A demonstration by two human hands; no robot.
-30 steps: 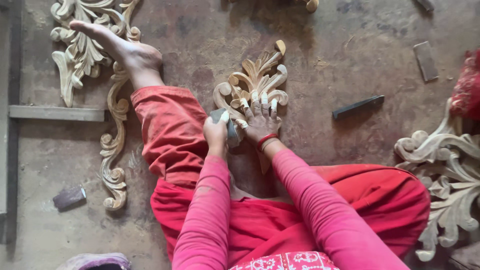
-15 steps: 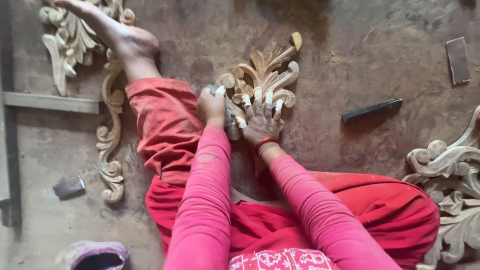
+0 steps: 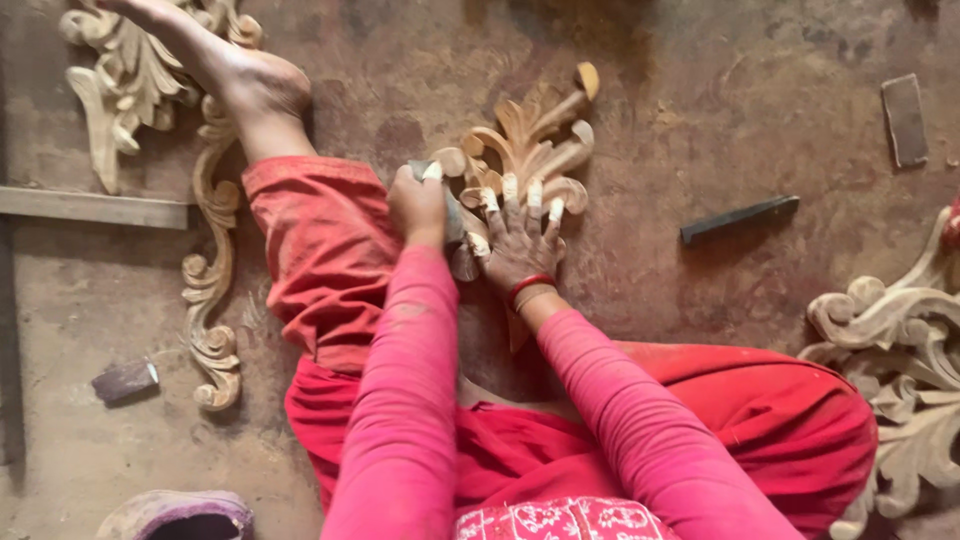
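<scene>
Carved wooden leaf ornament (image 3: 530, 140), pale unfinished wood with curled, scrolled lobes and a dusty matt surface; I see it lying flat on the floor, about the middle of the upper half of the head view, just ahead of the person's knees.

Left hand (image 3: 420, 200): fingers curled shut around a small grey block (image 3: 448, 205), which I take for a sanding piece, pressed at the ornament's lower left lobe. Right hand (image 3: 520, 240): fingers spread wide and laid flat on the carving, fingertips powdered pale with dust, a red bangle at the wrist. The two hands sit close together, nearly touching.

Sleeves are pink; the trousers (image 3: 320, 260) are red, with one bare foot (image 3: 250, 80) stretched toward the top left corner.

The floor (image 3: 700, 90) is brown, rough and dusty. A long scrolled carving (image 3: 210, 300) runs beside the left leg, another leaf carving (image 3: 130, 70) lies at the top left, and a large scrolled piece (image 3: 900, 370) at the right edge. A dark flat bar (image 3: 740, 218) lies right of the ornament, well apart; a small dark block (image 3: 125, 380) lies near the left edge.
</scene>
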